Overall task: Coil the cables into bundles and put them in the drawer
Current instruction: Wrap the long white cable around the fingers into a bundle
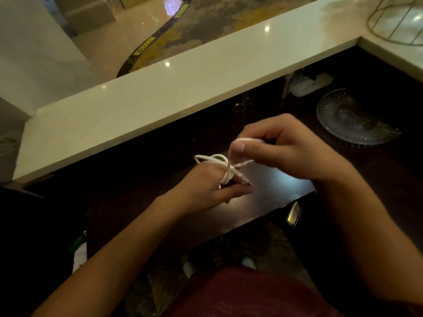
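Note:
A thin white cable (215,159) is wound in loops around the fingers of my left hand (207,186), which hovers over the dark wooden desk (270,186). The coil sits between that hand's thumb and fingers. My right hand (281,147) is just above and to the right, pinching a free strand of the same cable between thumb and forefinger. That strand runs down from the pinch and crosses over the coil. A short tail with a plug end sticks out to the right of the coil. No drawer interior is visible.
A clear glass dish (352,117) lies on the desk at the right. A white raised counter ledge (183,83) runs diagonally behind the desk, with a white power strip (309,84) under it. A metal handle (294,213) shows at the desk's front edge.

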### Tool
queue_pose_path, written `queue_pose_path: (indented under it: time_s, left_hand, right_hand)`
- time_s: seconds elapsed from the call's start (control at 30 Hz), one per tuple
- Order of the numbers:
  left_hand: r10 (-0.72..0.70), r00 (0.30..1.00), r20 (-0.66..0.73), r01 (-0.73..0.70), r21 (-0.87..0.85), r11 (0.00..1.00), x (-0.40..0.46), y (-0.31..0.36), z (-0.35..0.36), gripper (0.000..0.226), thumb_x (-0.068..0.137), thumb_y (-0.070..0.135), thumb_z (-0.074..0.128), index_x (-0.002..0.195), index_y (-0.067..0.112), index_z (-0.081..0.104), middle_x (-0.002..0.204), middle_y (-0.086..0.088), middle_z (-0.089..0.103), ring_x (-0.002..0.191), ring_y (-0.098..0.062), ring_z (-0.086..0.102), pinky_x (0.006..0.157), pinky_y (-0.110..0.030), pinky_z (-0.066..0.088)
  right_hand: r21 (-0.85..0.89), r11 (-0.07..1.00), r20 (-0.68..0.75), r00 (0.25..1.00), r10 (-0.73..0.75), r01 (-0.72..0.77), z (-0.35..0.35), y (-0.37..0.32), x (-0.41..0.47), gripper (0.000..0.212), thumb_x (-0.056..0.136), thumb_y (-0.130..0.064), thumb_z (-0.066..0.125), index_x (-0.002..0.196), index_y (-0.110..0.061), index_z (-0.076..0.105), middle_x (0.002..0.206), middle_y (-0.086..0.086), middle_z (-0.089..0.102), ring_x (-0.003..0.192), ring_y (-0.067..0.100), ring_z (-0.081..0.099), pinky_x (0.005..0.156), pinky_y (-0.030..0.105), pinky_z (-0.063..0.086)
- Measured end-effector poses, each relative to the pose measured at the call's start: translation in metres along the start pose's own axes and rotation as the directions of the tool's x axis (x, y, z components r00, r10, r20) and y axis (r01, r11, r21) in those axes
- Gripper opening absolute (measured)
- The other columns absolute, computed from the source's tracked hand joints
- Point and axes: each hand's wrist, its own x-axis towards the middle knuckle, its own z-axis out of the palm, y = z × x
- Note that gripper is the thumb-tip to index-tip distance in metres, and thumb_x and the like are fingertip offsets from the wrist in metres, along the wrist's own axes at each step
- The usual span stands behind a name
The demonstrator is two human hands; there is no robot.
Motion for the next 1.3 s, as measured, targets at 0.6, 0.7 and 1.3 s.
queue_pose_path:
  time_s: [0.6, 0.7, 1.3]
  left_hand:
    - [0.228, 0.957, -0.181, -0.291, -0.630, 0.720, -0.016, 0.054, -0.032, 0.028, 0.098, -0.003, 0.049, 0.124, -0.007, 0.058, 0.099, -0.022, 0.073, 0.099, -0.028, 0.073, 0.089, -0.037, 0.056]
    - [0.142, 0.959, -0.245, -0.267, -0.613, 0.744, -0.012, 0.041, -0.033, 0.038, 0.098, -0.001, 0.049, 0.135, -0.003, 0.051, 0.118, -0.019, 0.069, 0.119, -0.024, 0.067, 0.099, -0.035, 0.052]
    - [-0.077, 0.997, 0.010, 0.077, 0.011, 0.997, -0.016, -0.010, -0.034, 0.049, 0.094, 0.048, 0.063, 0.136, 0.025, 0.060, 0.127, 0.014, 0.065, 0.113, 0.003, 0.060, 0.094, -0.016, 0.049]
  right_hand:
    - [0.280, 0.919, -0.057, 0.951, 0.305, -0.278, 0.049, 0.059, 0.004, 0.038, 0.086, -0.035, 0.076, 0.088, 0.002, 0.071, 0.085, 0.025, 0.065, 0.074, 0.031, 0.059, 0.071, 0.031, 0.050]
    - [0.257, 0.916, 0.030, 0.950, 0.310, -0.307, 0.057, 0.060, 0.000, 0.045, 0.096, -0.032, 0.063, 0.077, 0.009, 0.060, 0.061, 0.002, 0.050, 0.053, 0.009, 0.042, 0.050, 0.021, 0.037]
    - [-0.303, 0.942, 0.100, 0.978, 0.184, -0.147, 0.019, 0.017, -0.016, 0.013, 0.099, -0.033, 0.065, 0.096, -0.028, 0.076, 0.068, -0.005, 0.063, 0.058, 0.010, 0.054, 0.054, 0.019, 0.036]
